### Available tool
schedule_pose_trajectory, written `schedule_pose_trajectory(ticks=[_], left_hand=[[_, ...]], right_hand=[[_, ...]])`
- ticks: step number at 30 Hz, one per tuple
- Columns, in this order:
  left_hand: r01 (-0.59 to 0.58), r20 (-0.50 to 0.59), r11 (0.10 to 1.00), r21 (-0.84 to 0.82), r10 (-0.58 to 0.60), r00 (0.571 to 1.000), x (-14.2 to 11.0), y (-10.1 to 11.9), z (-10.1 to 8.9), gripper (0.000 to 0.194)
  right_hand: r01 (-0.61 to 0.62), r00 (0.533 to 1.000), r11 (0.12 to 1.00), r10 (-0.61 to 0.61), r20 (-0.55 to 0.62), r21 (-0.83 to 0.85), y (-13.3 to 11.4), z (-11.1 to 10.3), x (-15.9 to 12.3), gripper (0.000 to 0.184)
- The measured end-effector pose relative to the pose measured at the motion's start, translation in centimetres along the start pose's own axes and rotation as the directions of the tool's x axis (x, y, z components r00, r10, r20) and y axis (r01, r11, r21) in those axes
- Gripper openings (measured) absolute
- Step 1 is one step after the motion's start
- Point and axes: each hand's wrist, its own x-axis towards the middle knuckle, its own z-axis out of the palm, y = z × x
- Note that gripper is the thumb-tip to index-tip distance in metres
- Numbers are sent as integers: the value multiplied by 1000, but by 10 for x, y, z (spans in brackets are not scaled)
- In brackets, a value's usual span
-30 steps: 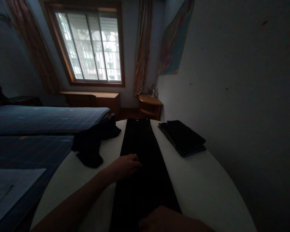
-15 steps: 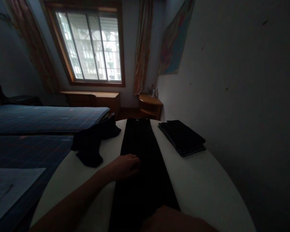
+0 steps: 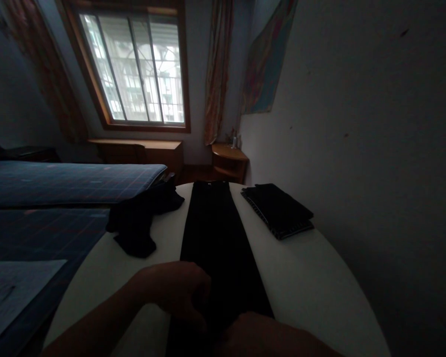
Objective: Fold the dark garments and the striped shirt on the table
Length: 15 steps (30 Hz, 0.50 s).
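A long black garment (image 3: pixel 217 233), folded lengthwise, lies stretched down the middle of a white table (image 3: pixel 312 277). My left hand (image 3: pixel 174 290) rests on its near left edge with the fingers curled down onto the cloth. Only the back of my right hand (image 3: pixel 256 334) shows at the bottom edge, resting on the garment's near end; its fingers are too dark to make out.
A folded dark stack (image 3: pixel 277 210) sits at the table's far right. A crumpled black garment (image 3: pixel 141 218) lies at its left edge. A blue checked bed (image 3: pixel 59 186) stands left, a wall right, a window (image 3: pixel 137 69) and wooden cabinets beyond.
My left hand has drawn back along the garment's left edge toward me and its fingers have curled. The view has shifted slightly.
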Motion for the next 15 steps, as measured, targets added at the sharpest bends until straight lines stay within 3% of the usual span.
schedule_pose_trajectory(ticks=[3, 5, 9, 11, 15], left_hand=[[-76, 43, 994, 74, 73, 996, 2, 14, 28, 21], [-185, -20, 980, 77, 187, 982, 11, 16, 53, 3], [-222, -57, 967, 126, 230, 971, 26, 10, 94, 12], [-217, -92, 964, 155, 233, 968, 21, 5, 105, 9], [-217, -229, 924, 316, 296, 927, -3, -5, 122, 18]], right_hand=[[-102, 995, 986, 101, 18, 131, -1, -17, -18, 15], [-133, 991, 978, 133, 9, 161, -2, -31, -32, 14], [-140, 988, 970, 151, -42, 197, 1, -40, -53, 17], [-120, 984, 986, 134, -115, 118, 7, -27, -55, 13], [-120, 931, 967, 31, -364, -225, 26, 28, -42, 10]])
